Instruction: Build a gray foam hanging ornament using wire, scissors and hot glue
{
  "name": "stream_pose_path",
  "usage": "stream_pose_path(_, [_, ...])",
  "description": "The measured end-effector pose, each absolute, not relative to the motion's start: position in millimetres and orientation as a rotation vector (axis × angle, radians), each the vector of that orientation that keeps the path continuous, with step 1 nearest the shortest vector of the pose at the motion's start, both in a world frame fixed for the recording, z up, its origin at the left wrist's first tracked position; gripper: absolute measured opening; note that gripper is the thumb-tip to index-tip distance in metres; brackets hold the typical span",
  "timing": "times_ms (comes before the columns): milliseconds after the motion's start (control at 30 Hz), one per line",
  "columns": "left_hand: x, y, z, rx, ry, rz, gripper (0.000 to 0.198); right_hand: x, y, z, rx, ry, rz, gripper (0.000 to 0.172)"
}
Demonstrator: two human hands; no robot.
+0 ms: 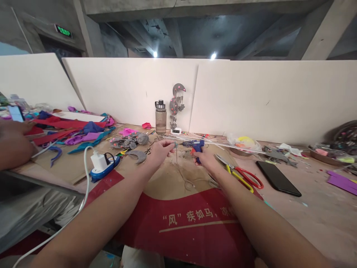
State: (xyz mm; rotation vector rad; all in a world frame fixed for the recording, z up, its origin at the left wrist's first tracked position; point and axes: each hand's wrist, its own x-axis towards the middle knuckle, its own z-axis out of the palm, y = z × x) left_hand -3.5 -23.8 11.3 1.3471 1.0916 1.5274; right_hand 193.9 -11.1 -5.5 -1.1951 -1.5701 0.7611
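My right hand (206, 158) is wrapped round the handle of a blue glue gun (197, 144), whose nozzle points left. Opposite it, my left hand (161, 152) pinches a small grey-green piece (175, 144), its kind too small to make out. The nozzle tip is close to this piece; whether they touch I cannot tell. A thin cord (177, 165) hangs below the piece and ends in a loop on the cardboard (164, 182). Grey felt-like crescent (137, 156) lies left of my left hand, near a grey yarn ball (143, 138).
Scissors with red handles (252, 178), yellow-handled pliers (241, 180) and a black phone (277, 178) lie right. A blue power strip (104, 169) with a white cable is left. Behind stand a bottle (161, 119) and a crescent hanging ornament (178, 89). Another person's arm (13, 145) is far left.
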Motion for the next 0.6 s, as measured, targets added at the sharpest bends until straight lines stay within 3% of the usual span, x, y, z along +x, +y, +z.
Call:
stream_pose_path(167, [17.6, -27.5, 33.9, 1.592, 1.084, 1.432, 0.018, 198.0, 6.5, -12.0, -1.419, -1.607, 0.739, 0.018])
stream_pose_path(267, [30.0, -32.5, 42.9, 1.647, 1.092, 1.442, 0.016, 200.2, -1.5, -11.0, -1.477, -1.569, 0.499, 0.023])
stream_pose_path(367, [34.9, -36.4, 40.6, 1.659, 1.148, 1.468, 0.016, 200.2, -18.4, -2.3, -1.38, -1.567, 0.237, 0.012])
stream_pose_path(600, [21.7, -33.6, 25.5, 1.63, 1.199, 1.415, 0.015, 172.6, -48.2, 15.5, -0.909, -1.375, 1.144, 0.027])
